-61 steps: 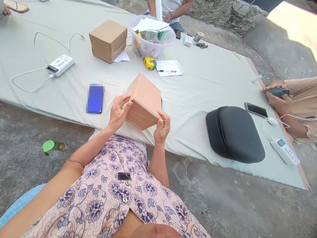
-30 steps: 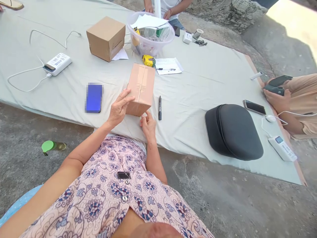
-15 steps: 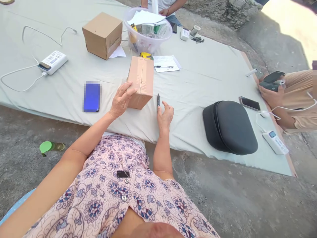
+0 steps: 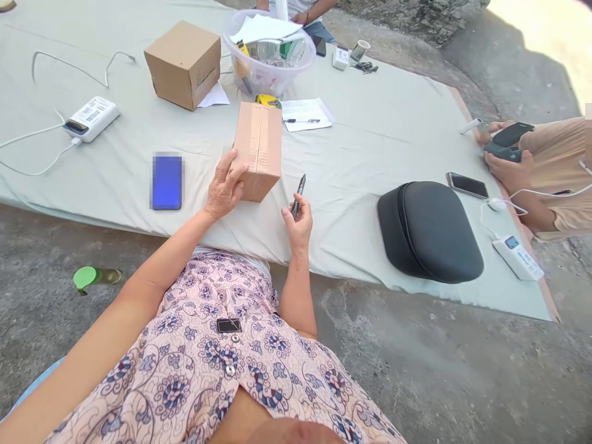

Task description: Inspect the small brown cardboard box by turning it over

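Left hand (image 4: 223,191) steadies the taped brown cardboard box (image 4: 257,150), fingers spread flat; right hand (image 4: 298,223) pinches a black marker pen (image 4: 298,194) — that loose grip could slip.

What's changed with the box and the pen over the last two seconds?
The taped box went from held up in both hands to standing on the sheet. The right hand let go of it and picked up the black pen that lay beside it. The left hand stayed on the box's side. The blue phone and black case lie as before.
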`<state>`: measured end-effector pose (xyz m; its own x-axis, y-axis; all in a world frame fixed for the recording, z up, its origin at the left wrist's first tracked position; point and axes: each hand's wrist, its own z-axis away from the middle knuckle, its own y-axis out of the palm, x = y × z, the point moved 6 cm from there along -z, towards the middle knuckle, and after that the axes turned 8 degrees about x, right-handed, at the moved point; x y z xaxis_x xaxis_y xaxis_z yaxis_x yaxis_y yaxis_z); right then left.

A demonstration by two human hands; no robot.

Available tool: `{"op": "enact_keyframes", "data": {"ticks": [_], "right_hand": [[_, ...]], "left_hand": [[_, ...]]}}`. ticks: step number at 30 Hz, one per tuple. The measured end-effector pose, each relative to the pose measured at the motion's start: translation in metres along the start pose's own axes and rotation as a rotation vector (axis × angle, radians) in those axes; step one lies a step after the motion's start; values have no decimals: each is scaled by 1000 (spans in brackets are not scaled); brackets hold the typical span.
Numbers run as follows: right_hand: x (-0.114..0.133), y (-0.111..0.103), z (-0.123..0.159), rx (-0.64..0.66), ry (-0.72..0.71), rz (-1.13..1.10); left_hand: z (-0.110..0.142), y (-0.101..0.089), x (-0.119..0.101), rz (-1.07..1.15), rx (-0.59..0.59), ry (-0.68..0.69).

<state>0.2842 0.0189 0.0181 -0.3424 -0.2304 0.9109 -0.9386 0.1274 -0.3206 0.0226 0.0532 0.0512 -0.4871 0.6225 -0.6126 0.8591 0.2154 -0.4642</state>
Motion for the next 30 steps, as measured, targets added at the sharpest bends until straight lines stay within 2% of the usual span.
{"op": "enact_keyframes", "data": {"ticks": [3,6,8,10,14,18,22,24,28,30], "right_hand": [[26,0,18,-76,-124,-59],[52,-10,35,-340,-270,-64],[63,-13,44,-453,-328,-73],[69,-10,47,-454,-337,-66],[75,5,46,-311,-345,22],[87,18,42,-230,-426,107],[97,22,42,-199,-530,137],[98,18,44,-249,-561,144],[95,-1,44,-500,-500,231],[96,-4,40,-516,-483,247]], "left_hand": [[-1,2,1,-59,12,27],[-1,4,1,-129,5,57],[-1,5,0,-159,-7,67],[-1,5,0,-177,-20,67],[-1,5,-3,-175,-32,68],[-1,5,-1,-143,-13,36],[1,5,-1,-150,-12,82],[2,6,-1,-165,-14,107],[3,8,-1,-161,-17,123],[4,9,-1,-151,-22,121]]}}
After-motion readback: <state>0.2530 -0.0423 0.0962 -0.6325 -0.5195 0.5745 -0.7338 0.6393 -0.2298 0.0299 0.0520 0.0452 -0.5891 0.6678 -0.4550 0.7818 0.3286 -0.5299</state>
